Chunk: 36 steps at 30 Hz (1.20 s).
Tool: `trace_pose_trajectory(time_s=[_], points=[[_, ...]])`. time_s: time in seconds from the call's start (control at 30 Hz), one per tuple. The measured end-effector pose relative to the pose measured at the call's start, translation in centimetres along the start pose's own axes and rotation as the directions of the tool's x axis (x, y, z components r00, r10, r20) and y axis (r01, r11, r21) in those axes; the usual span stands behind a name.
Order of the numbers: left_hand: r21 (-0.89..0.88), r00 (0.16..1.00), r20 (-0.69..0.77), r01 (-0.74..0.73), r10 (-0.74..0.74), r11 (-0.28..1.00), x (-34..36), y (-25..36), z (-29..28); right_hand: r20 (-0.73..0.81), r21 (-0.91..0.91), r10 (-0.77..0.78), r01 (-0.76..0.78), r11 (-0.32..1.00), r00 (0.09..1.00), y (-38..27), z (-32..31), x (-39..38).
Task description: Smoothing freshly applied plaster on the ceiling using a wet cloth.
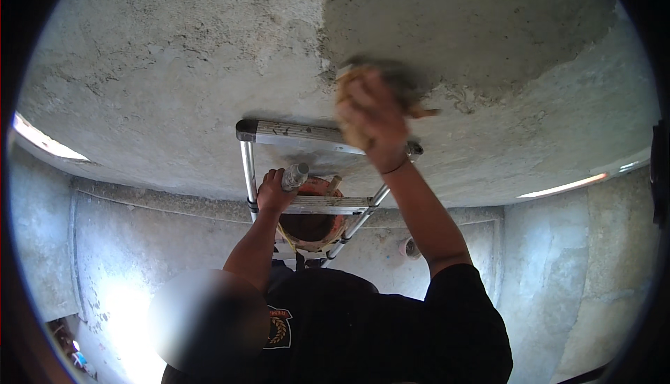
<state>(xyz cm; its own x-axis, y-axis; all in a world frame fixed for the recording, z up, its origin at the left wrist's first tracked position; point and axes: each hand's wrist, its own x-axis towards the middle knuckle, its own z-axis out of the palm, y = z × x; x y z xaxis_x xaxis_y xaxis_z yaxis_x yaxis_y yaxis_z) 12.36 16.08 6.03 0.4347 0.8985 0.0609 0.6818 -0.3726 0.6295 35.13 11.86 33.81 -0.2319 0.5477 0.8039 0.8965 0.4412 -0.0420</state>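
My right hand [373,119] is raised against the concrete wall [230,56], at the lower edge of a darker, damp-looking plaster patch [460,28]. It is closed around a tan block-like tool [351,133], smeared by motion, so its exact kind is unclear; a brownish end sticks out at the right. Lower and to the left, my left hand [272,192] is wrapped round a greyish, dirt-smeared plastic bottle [296,174], beside the upper part of an aluminium ladder [307,133].
An orange-rimmed bucket [338,229] with dark contents hangs or stands behind a ladder rung [328,206]; a wooden handle [334,185] sticks up from it. A small container [410,247] lies lower down on the right. Bright narrow openings [49,139] show at the sides.
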Motion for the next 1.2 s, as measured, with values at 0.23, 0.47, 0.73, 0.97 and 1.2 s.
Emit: trace_pose_trajectory(time_s=[0.23,0.47,0.73,0.97,1.2], points=[[0.029,0.999,-0.046,-0.006,0.007,1.000,-0.2,-0.3,0.0,-0.452,-0.075,-0.069,0.039,0.996,0.889,0.5,-7.7,2.8],[0.033,0.997,-0.058,-0.043,0.045,0.999,-0.1,0.3,0.2,-0.575,-0.354,-0.110,-0.126,0.927,0.811,3.4,-9.0,7.8],[0.026,0.999,-0.034,0.001,0.000,1.000,0.1,0.1,0.4,-0.278,-0.032,-0.038,0.030,0.999,0.960,-1.3,-4.9,3.4],[0.049,1.000,-0.014,-0.007,0.008,0.999,0.0,0.4,-0.2,-0.660,-0.400,-0.218,-0.090,0.912,0.719,4.0,-11.2,9.6],[0.058,1.000,0.003,0.026,-0.026,0.998,-0.3,0.6,-0.3,-0.322,-0.022,0.043,-0.053,0.998,0.946,-0.8,-2.5,5.2]])
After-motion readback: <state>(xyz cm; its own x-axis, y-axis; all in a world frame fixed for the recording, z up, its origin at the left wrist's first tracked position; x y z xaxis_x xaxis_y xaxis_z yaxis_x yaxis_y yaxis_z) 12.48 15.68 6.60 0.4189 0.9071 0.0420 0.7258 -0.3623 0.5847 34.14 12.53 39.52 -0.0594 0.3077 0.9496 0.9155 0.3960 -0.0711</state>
